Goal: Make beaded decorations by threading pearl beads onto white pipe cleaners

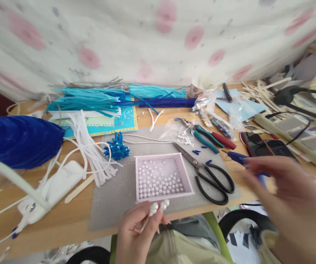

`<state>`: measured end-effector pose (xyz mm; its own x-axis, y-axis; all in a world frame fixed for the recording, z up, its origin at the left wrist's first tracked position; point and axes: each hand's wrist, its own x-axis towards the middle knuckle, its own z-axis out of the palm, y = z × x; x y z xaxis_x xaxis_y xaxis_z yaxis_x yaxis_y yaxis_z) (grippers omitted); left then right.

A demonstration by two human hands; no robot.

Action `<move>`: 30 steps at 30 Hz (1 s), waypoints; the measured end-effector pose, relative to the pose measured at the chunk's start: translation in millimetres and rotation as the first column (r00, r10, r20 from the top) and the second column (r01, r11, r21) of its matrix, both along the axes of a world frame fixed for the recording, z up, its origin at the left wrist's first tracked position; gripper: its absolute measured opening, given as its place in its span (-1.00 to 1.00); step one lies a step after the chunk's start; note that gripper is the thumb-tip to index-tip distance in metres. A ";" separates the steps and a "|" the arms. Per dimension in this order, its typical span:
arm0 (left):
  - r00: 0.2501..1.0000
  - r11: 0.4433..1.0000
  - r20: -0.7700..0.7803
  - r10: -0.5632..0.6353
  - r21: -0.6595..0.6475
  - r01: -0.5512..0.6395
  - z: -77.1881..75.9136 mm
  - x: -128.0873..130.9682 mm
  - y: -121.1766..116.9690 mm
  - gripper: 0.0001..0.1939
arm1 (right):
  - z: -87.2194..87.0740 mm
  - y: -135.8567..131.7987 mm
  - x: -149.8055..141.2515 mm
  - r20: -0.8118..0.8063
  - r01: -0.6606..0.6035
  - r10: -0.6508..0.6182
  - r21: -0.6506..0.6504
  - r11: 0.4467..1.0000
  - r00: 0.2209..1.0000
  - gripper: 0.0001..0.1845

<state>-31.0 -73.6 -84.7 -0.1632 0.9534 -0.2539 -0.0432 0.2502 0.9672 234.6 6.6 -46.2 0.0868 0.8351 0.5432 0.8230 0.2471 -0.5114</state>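
In front of me, my left hand point(138, 231) pinches a thin white stem piece with white pearl clusters point(154, 208) at its tips. My right hand point(292, 198), smeared by motion, is at a blue tool with a thin dark tip, apparently a glue gun point(236, 157). Whether its fingers grip that tool cannot be made out. Just beyond my left hand, a shallow pale pink box point(187, 183) contains white pearl beads point(158, 187) of several sizes. Black-handled scissors point(199, 167) lie between the box and my right hand.
Pliers point(207, 139) lie behind the scissors. A blue beaded pipe-cleaner flower point(117, 147) and white pipe cleaners point(88, 146) are left of the box. Blue pipe cleaners point(89, 99) line the back. A white lamp base with cables point(56, 190) stands left; phones point(259, 143) lie right.
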 end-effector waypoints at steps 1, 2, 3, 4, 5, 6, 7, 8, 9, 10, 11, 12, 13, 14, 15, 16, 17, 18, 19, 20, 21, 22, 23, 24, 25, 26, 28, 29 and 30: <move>1.000 1.000 0.008 0.002 -0.005 -0.002 -0.4 -0.4 -0.3 -0.56 | 1.8 7.7 -19.0 0.105 -0.246 0.257 -0.102 0.964 0.961 -0.94; 1.000 1.000 0.017 -0.002 -0.011 0.002 -0.7 -0.9 -0.6 -0.57 | 2.3 17.3 -38.5 0.198 -0.408 0.456 -0.240 0.881 0.868 -0.88; 1.000 1.000 0.028 -0.008 -0.021 0.009 -0.9 -1.6 -0.6 -0.58 | 1.8 27.6 -57.7 0.301 -0.491 0.584 -0.332 0.805 0.754 -0.82; 0.999 0.999 0.040 -0.016 -0.031 0.017 -1.0 -2.3 -0.4 -0.58 | 0.5 37.4 -75.7 0.388 -0.496 0.669 -0.460 0.737 0.634 -0.80; 0.998 0.999 0.054 -0.020 -0.040 0.022 -0.9 -3.0 -0.1 -0.59 | -1.1 45.7 -92.0 0.450 -0.448 0.718 -0.570 0.689 0.531 -0.80; 0.998 0.999 0.067 -0.020 -0.047 0.023 -0.7 -3.5 0.3 -0.60 | -3.0 51.9 -106.1 0.495 -0.381 0.731 -0.634 0.673 0.469 -0.79; 0.997 0.998 0.079 -0.017 -0.052 0.021 -0.3 -3.9 0.8 -0.60 | -4.9 55.7 -117.7 0.524 -0.315 0.733 -0.674 0.669 0.434 -0.79; 0.996 0.999 0.087 -0.011 -0.052 0.016 0.1 -4.0 1.1 -0.60 | -6.7 57.3 -126.8 0.544 -0.274 0.726 -0.687 0.673 0.421 -0.78; 0.996 0.999 0.089 -0.005 -0.050 0.010 0.5 -3.9 1.3 -0.60 | -8.5 57.3 -133.6 0.557 -0.250 0.717 -0.688 0.681 0.420 -0.77; 0.996 0.999 0.087 0.000 -0.048 0.005 0.8 -3.6 1.2 -0.60 | -10.2 56.1 -138.4 0.563 -0.239 0.708 -0.685 0.688 0.426 -0.77; 0.997 0.999 0.083 0.004 -0.047 0.000 1.1 -3.2 0.9 -0.60 | -11.7 54.5 -141.5 0.564 -0.237 0.703 -0.681 0.692 0.432 -0.76; 0.997 0.999 0.080 0.008 -0.050 -0.004 1.2 -2.7 0.5 -0.60 | -13.0 52.8 -143.5 0.564 -0.232 0.701 -0.682 0.693 0.437 -0.76; 0.997 0.998 0.080 0.014 -0.057 -0.009 1.3 -2.0 0.0 -0.60 | -14.0 51.4 -144.7 0.561 -0.226 0.700 -0.685 0.692 0.443 -0.76; 0.996 0.998 0.084 0.021 -0.068 -0.015 1.4 -1.2 -0.5 -0.61 | -14.7 50.5 -145.3 0.555 -0.221 0.699 -0.689 0.690 0.450 -0.76; 0.996 0.996 0.090 0.028 -0.081 -0.021 1.4 -0.3 -1.0 -0.60 | -14.9 50.1 -145.5 0.549 -0.217 0.698 -0.693 0.687 0.459 -0.76; 0.995 0.995 0.095 0.038 -0.092 -0.029 1.4 0.7 -1.3 -0.59 | -14.8 50.0 -145.2 0.542 -0.215 0.697 -0.695 0.686 0.469 -0.76; 0.994 0.994 0.096 0.046 -0.100 -0.037 1.5 1.8 -1.5 -0.57 | -14.5 50.2 -144.6 0.535 -0.217 0.696 -0.695 0.685 0.479 -0.77; 0.994 0.993 0.092 0.054 -0.106 -0.044 1.5 2.9 -1.7 -0.55 | -13.8 50.4 -143.5 0.529 -0.222 0.693 -0.693 0.686 0.489 -0.77; 0.995 0.992 0.080 0.060 -0.113 -0.050 1.4 4.0 -1.8 -0.52 | -12.9 50.5 -141.9 0.523 -0.231 0.691 -0.689 0.687 0.499 -0.77; 0.996 0.991 0.061 0.063 -0.121 -0.055 1.2 5.1 -1.9 -0.49 | -11.9 50.3 -139.7 0.516 -0.243 0.691 -0.683 0.689 0.507 -0.77; 0.997 0.990 0.040 0.064 -0.129 -0.058 0.8 6.0 -2.1 -0.46 | -10.6 49.7 -136.9 0.508 -0.259 0.691 -0.676 0.690 0.514 -0.78; 0.997 0.989 0.020 0.069 -0.135 -0.065 0.5 6.8 -2.3 -0.43 | -9.3 48.7 -133.5 0.499 -0.280 0.692 -0.666 0.691 0.521 -0.80; 0.997 0.987 0.006 0.079 -0.138 -0.077 0.3 7.5 -2.5 -0.41 | -7.8 47.2 -129.6 0.491 -0.301 0.693 -0.655 0.693 0.527 -0.81; 0.996 0.986 -0.003 0.095 -0.135 -0.094 0.3 8.0 -2.6 -0.40 | -6.2 45.1 -125.1 0.486 -0.319 0.694 -0.644 0.695 0.532 -0.83; 0.993 0.985 -0.005 0.114 -0.130 -0.114 0.7 8.6 -2.7 -0.40 | -4.5 42.5 -120.2 0.479 -0.337 0.689 -0.627 0.702 0.544 -0.84; 0.991 0.983 0.001 0.135 -0.125 -0.134 1.7 9.1 -2.7 -0.41 | -3.1 39.3 -115.1 0.464 -0.357 0.678 -0.603 0.713 0.570 -0.85; 0.985 0.978 0.019 0.170 -0.127 -0.167 5.1 10.5 -2.3 -0.44 | -1.3 31.9 -104.6 0.384 -0.401 0.636 -0.534 0.744 0.669 -0.89; 0.983 0.975 0.027 0.184 -0.131 -0.179 7.4 11.4 -2.1 -0.45 | -1.4 27.6 -99.6 0.309 -0.430 0.610 -0.487 0.761 0.730 -0.89; 0.980 0.973 0.035 0.197 -0.133 -0.191 9.8 12.7 -2.0 -0.47 | -2.3 23.2 -94.9 0.211 -0.463 0.585 -0.429 0.775 0.784 -0.89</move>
<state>-18.3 -75.6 -74.9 -0.3264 0.8637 -0.3841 -0.1483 0.3545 0.9232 139.8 29.7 -48.5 -0.5438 0.8280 0.1369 0.7422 0.5506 -0.3820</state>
